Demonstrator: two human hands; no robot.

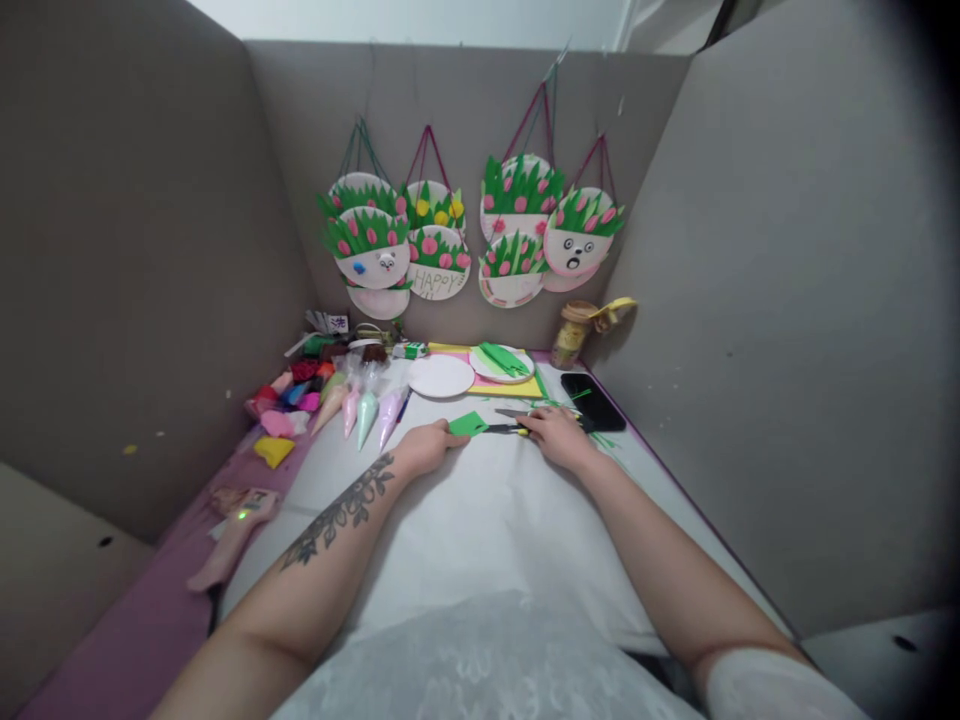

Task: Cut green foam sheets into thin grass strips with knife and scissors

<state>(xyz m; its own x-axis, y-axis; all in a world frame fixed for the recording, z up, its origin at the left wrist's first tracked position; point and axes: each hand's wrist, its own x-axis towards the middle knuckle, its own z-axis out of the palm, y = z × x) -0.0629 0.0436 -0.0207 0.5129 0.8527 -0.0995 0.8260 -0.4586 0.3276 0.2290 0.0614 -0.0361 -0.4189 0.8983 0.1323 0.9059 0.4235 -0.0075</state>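
Between the thumb and fingers of my left hand is a small piece of green paper, held above the white table surface. My right hand is closed on a pair of scissors with dark blades and yellow-black handles. The blades are apart and point left, one of them close to the right edge of the green paper; whether they touch it I cannot tell. Behind the hands lie a blank white paper plate and a second plate heaped with cut green paper strips.
A black phone and green scraps lie at right, near a lidded cup. Piping bags, colourful packets and a pink glue gun are on the left. Decorated plates hang on the grey partition.
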